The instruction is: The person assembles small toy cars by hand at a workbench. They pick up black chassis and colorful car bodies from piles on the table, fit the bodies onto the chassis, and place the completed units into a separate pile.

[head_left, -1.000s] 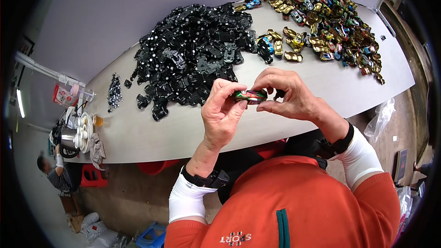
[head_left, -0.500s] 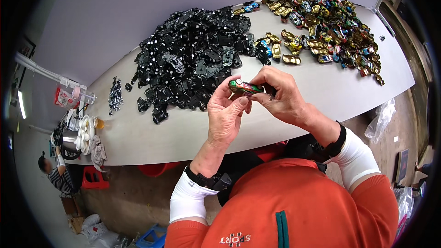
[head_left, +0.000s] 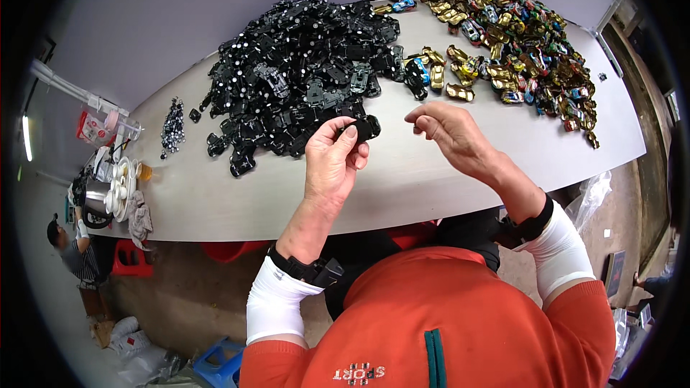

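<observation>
Over the near part of the long, pale, smooth-topped table (head_left: 410, 197), a small oblong black toy-car piece (head_left: 364, 129), plastic by its look, sits in the person's bare left hand (head_left: 334, 154), clasped between thumb and fingers; its long axis runs roughly crosswise, with the free end pointing toward the bare right hand (head_left: 454, 138); so the left is on it, while the right hangs to its right, near but apart, its fingers bent and drawn together; whether some tiny part is pinched there I cannot tell; the piece's upper face is dark, and what lies beneath is hidden from me.

Just beyond the hands rises a tangled heap of black, knobbly, plastic-looking toy-car bases (head_left: 287, 86), dotted with pale round spots; to its right spreads a glossy pile of gold and multicoloured toy-car shells (head_left: 532, 65), sleek and curved; off to the left lies a little scatter of black-and-silver bits (head_left: 172, 128), too small to make out; at the table's left end stand a shiny metal kettle (head_left: 95, 197) and a crumpled greyish cloth (head_left: 140, 217).
</observation>
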Tool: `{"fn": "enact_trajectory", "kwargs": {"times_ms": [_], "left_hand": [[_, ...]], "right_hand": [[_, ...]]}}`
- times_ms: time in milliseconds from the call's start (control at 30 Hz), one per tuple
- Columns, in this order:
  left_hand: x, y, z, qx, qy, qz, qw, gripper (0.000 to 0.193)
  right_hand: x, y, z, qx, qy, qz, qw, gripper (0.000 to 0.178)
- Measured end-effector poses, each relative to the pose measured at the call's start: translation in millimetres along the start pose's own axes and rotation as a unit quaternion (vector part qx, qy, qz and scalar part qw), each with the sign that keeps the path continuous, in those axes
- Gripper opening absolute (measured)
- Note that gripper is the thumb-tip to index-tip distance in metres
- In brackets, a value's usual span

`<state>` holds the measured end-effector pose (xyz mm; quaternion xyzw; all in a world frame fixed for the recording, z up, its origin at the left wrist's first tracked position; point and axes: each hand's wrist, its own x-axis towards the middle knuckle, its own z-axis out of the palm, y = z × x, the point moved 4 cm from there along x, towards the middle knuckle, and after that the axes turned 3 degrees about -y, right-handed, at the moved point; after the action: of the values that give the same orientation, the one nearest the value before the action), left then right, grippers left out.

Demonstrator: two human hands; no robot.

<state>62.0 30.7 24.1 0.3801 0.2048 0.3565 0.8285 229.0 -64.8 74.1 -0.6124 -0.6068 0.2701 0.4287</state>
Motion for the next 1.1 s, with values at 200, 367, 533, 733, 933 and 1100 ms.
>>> {"fn": "enact_trajectory", "kwargs": {"times_ms": [200, 367, 533, 733, 933, 1100], "left_hand": [[-4, -2, 8, 0.046, -0.039, -0.015, 0.998, 0.013], [-9, 1, 7, 0.114, -0.05, -0.013, 0.992, 0.011], [-11, 1, 8, 0.127, -0.044, 0.001, 0.991, 0.011], [-10, -1, 14, 0.121, -0.028, 0.001, 0.992, 0.009], [-2, 0, 19, 0.287, 0.008, 0.08, 0.955, 0.006], [12, -5, -2, 0.171, 0.022, 0.006, 0.985, 0.008]], "right_hand": [[-5, -3, 14, 0.194, -0.104, 0.127, 0.967, 0.017], [-4, 2, 17, 0.218, -0.113, 0.145, 0.958, 0.016], [-2, -3, 18, 0.204, -0.107, 0.14, 0.963, 0.017], [2, 5, 22, 0.192, -0.106, 0.132, 0.967, 0.016], [6, 24, 39, 0.059, -0.023, 0.079, 0.995, 0.018], [5, 32, 34, 0.251, -0.07, 0.173, 0.95, 0.018]]}}
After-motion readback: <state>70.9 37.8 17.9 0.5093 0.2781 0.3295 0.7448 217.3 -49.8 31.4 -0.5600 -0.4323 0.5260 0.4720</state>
